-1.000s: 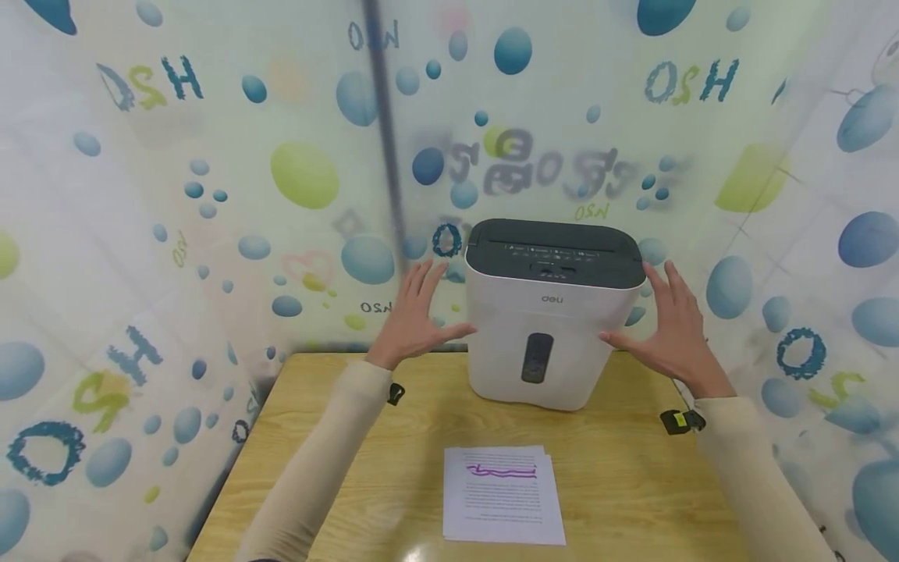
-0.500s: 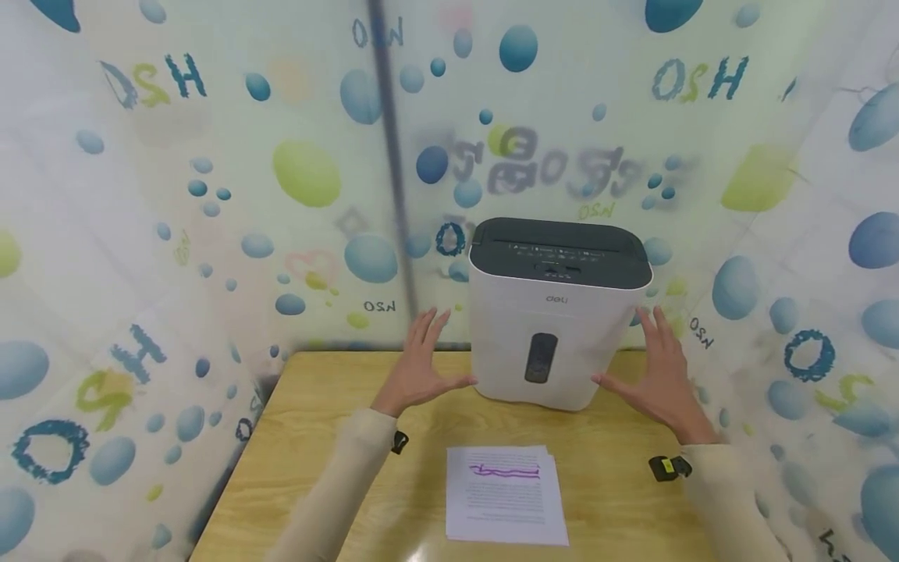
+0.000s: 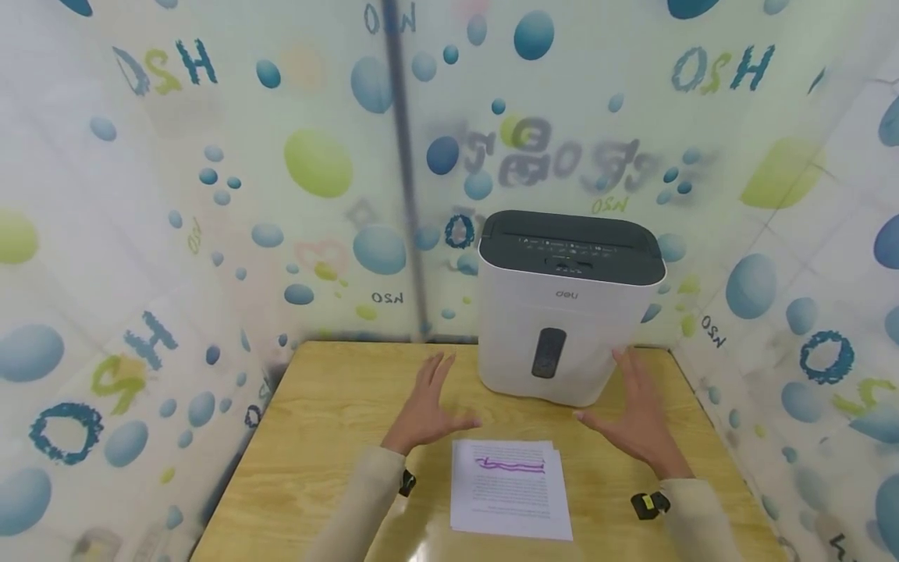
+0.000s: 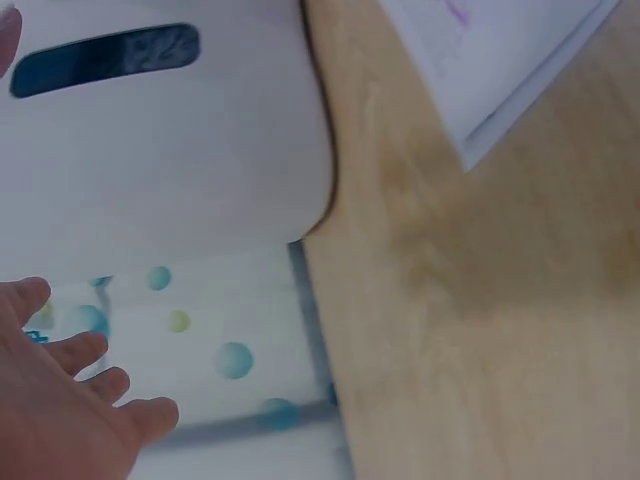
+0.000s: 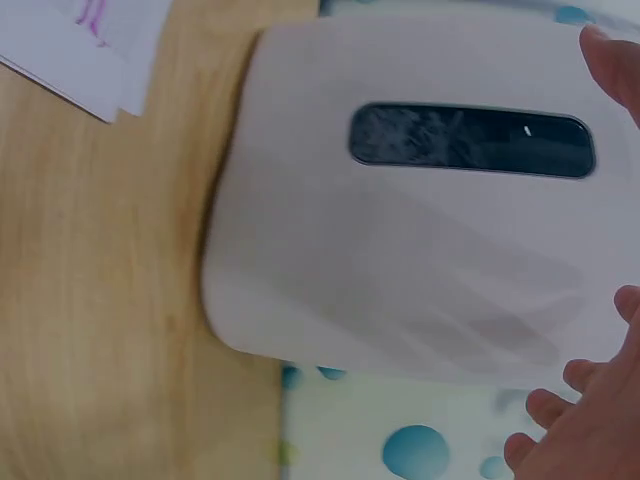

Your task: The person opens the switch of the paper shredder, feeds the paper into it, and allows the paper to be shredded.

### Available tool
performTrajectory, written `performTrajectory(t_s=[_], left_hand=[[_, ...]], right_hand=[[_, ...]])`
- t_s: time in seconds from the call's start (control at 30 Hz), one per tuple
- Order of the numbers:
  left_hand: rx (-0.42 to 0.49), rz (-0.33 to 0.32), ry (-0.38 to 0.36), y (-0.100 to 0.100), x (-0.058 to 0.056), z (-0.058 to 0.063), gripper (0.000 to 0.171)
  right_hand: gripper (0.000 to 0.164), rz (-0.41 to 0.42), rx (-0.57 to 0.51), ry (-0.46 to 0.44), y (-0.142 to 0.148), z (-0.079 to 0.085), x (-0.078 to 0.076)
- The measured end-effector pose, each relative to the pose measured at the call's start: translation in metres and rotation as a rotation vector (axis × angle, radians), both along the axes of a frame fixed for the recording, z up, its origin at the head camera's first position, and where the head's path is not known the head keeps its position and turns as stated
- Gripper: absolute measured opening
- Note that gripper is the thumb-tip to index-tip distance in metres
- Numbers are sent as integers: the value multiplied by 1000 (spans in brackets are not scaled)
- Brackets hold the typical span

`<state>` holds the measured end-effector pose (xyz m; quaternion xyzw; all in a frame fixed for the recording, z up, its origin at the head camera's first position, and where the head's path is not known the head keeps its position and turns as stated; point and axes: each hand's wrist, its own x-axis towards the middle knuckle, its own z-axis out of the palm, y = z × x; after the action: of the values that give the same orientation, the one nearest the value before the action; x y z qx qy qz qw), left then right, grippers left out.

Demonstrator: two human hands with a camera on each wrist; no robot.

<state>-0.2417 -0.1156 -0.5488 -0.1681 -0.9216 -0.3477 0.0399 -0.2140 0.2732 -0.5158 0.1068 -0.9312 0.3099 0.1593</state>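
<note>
A white paper shredder (image 3: 513, 328) with a dark grey top stands upright at the back of the table. Its front carries a dark oval window (image 3: 548, 353). My left hand (image 3: 424, 410) is in front of the shredder's left side, fingers spread and holding nothing. On the other side, my right hand (image 3: 637, 417) overlaps the shredder's lower right edge in the head view, its fingers spread too. Between and below the hands lies a small stack of printed paper sheets (image 3: 511, 499), the top one marked with purple scribble. In the right wrist view the window (image 5: 470, 140) shows close up.
The wooden table (image 3: 330, 414) ends at the back against a curtain (image 3: 316, 234) printed with bubbles and lettering. Curtain also closes in the left and right sides. A black wrist strap (image 3: 649, 505) sits on the right wrist.
Both hands have come down and back from the shredder's upper sides toward the paper, fingers still spread. The head view has shifted slightly. Shredder and sheets stay in place.
</note>
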Motion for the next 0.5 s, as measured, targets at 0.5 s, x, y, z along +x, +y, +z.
performTrajectory(t_s=[0.5], left_hand=[[-30, -33, -134, 9, 37, -55, 127]], right_hand=[[118, 67, 51, -152, -26, -75, 25]])
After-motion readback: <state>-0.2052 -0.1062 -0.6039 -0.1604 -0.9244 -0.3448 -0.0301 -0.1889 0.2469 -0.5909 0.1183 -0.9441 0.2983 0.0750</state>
